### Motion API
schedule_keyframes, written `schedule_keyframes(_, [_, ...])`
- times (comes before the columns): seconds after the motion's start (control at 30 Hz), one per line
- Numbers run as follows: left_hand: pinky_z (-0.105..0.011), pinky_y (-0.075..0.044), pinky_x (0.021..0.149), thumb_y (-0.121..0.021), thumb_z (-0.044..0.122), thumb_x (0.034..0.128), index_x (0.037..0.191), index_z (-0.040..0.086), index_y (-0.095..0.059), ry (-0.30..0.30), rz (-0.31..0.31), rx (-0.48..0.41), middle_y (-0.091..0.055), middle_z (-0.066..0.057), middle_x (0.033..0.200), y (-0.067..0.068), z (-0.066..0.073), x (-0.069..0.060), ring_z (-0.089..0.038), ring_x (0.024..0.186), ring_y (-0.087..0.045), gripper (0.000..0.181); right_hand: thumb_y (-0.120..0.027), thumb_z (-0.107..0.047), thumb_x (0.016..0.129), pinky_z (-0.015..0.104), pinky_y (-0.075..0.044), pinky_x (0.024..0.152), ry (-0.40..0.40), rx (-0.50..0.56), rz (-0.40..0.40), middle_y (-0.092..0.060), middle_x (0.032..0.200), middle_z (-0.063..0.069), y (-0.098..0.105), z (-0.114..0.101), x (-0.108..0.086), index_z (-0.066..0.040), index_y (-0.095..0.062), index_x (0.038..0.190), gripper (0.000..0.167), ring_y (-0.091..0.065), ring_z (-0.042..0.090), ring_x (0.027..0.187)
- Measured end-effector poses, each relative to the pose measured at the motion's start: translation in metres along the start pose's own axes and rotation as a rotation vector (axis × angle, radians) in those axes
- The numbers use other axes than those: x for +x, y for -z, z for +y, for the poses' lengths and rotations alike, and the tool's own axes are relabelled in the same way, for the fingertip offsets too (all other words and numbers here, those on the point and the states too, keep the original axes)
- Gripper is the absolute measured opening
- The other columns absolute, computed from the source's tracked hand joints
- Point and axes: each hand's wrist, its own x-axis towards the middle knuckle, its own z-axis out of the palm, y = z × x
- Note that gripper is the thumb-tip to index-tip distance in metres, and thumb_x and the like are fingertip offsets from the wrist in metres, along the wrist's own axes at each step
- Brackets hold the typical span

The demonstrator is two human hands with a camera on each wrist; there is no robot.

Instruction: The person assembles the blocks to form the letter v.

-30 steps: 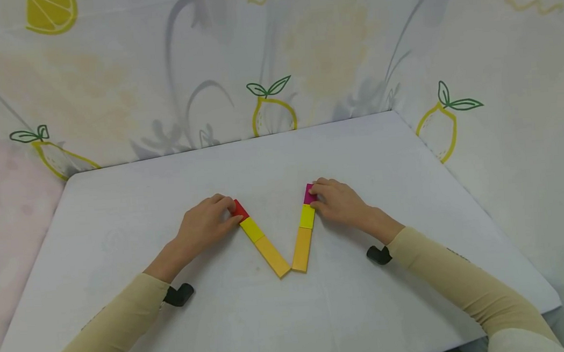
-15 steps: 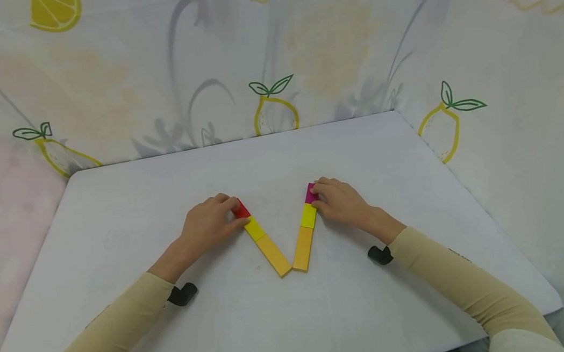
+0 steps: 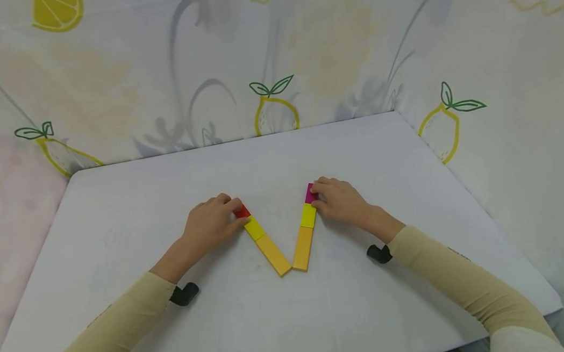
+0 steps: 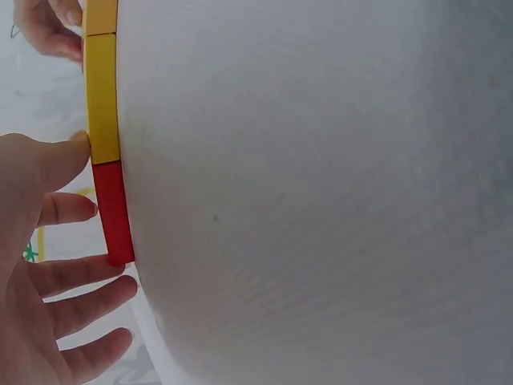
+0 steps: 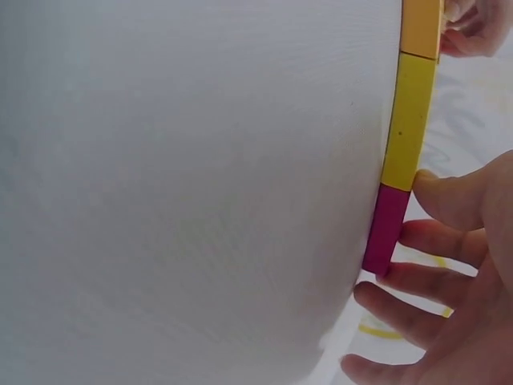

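Observation:
Two rows of flat blocks lie on the white table in a V shape, their near ends meeting. The left row runs from a red block (image 3: 242, 211) through a yellow block (image 3: 254, 229) to a longer orange block (image 3: 274, 256). The right row has a magenta block (image 3: 309, 193), a yellow block (image 3: 307, 216) and a longer orange block (image 3: 303, 249). My left hand (image 3: 212, 223) pinches the red block's end, thumb at the joint with the yellow one in the left wrist view. My right hand (image 3: 340, 200) holds the magenta block likewise, its thumb touching the yellow block's lower edge.
The white table (image 3: 200, 342) spreads around the blocks. Behind it hangs a cloth backdrop (image 3: 332, 43) printed with lemons. A black wrist mount (image 3: 185, 294) sits at my left sleeve, and another black mount (image 3: 379, 253) at my right.
My left hand has shifted slightly to the right, its thumb now at the joint of the red and yellow blocks. The right hand and its row look unchanged.

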Motion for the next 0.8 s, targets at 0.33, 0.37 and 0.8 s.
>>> schedule_keyframes(0.33, [-0.028,-0.045,0.058,-0.074,0.045,0.0863,0.104,0.02,-0.067,0.031,-0.023,-0.048,-0.065,-0.005,0.102,0.0032,-0.0002,0.0012,-0.019,0.072,-0.056,0.031,-0.069,-0.023,0.092,0.057,-0.036,0.113,-0.016,-0.013,0.011,-0.063,0.131,0.012,0.0025,-0.003,0.0021,-0.005,-0.066,0.122,0.035,-0.048,0.032,0.136])
schedule_keyframes(0.37, [-0.028,-0.044,0.058,-0.074,0.045,0.0861,0.103,0.02,-0.067,0.038,-0.028,-0.048,-0.065,-0.005,0.101,0.0036,-0.0002,0.0016,-0.019,0.071,-0.055,0.031,-0.069,-0.022,0.092,0.057,-0.034,0.114,-0.018,-0.012,0.008,-0.063,0.132,0.012,0.0028,-0.003,0.0025,-0.005,-0.066,0.122,0.035,-0.045,0.033,0.139])
schedule_keyframes(0.8, [-0.031,-0.049,0.061,-0.074,0.045,0.0863,0.106,0.019,-0.067,0.054,-0.045,-0.047,-0.068,-0.007,0.109,0.0058,0.0004,0.0031,-0.021,0.077,-0.059,0.034,-0.069,-0.019,0.091,0.05,-0.043,0.107,-0.03,0.02,0.014,-0.065,0.127,0.01,0.0012,-0.0045,0.0033,-0.007,-0.066,0.117,0.029,-0.059,0.029,0.119])
